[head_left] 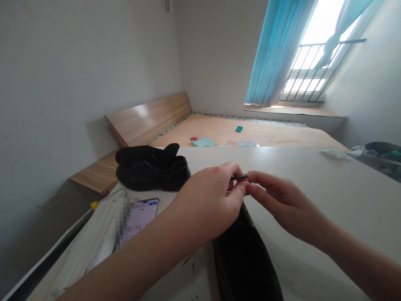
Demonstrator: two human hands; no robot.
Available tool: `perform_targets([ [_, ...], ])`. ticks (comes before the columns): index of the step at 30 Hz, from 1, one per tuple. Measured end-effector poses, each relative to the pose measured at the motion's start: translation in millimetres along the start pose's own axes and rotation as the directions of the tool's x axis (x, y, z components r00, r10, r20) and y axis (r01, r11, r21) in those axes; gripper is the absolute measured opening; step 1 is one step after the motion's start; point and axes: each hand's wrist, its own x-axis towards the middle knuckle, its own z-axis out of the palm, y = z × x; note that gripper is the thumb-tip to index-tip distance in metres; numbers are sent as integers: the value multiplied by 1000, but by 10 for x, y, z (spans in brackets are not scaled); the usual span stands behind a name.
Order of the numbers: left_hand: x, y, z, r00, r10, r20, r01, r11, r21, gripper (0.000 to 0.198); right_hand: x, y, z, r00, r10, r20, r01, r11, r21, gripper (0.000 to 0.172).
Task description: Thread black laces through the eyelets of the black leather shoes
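A black shoe point(247, 259) lies on the white table point(328, 196) right below my hands, its toe toward me. My left hand point(213, 200) and my right hand point(278, 200) meet above it, both pinching a thin black shoelace point(239, 177) between thumb and fingers. A second black shoe point(153, 167) rests at the table's far left, apart from both hands.
A phone point(140, 221) with a lit timer screen lies left of my left arm. Crumpled white plastic point(335, 154) sits at the far right edge. Beyond the table are a bare wooden bed frame point(219, 129) with small coloured items, a barred window point(310, 71) with blue curtain, and a bin point(382, 156).
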Motion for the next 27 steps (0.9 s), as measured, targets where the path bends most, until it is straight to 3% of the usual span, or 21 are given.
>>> perform_targets([
  [4, -67, 28, -170, 996, 11, -86, -17, 997, -73, 20, 185, -257, -76, 991, 68, 111, -79, 992, 96, 41],
  [8, -67, -41, -340, 958, -44, -285, 0, 988, -153, 32, 328, -445, -90, 997, -16, -78, 15, 1000, -12, 41],
  [11, -37, -90, -376, 937, -59, -345, -63, 941, -333, 31, 356, -525, 15, 999, -40, -35, 40, 999, -4, 33],
  [14, -14, -97, -322, 952, -27, -305, -134, 860, -492, 25, 347, -519, 145, 999, -48, -16, 48, 997, 52, 27],
  [18, -2, -72, -221, 984, -75, -159, -37, 797, -602, 21, 340, -425, 220, 995, -31, -94, 50, 976, 211, 37],
  [21, -4, -71, -202, 990, -84, -116, -13, 754, -656, 23, 337, -367, 222, 1000, 2, -14, 3, 941, 340, 38],
  [27, -32, -87, -268, 984, -31, -175, -69, 840, -538, 24, 298, -388, 218, 992, 1, 126, -71, 832, 551, 32],
])
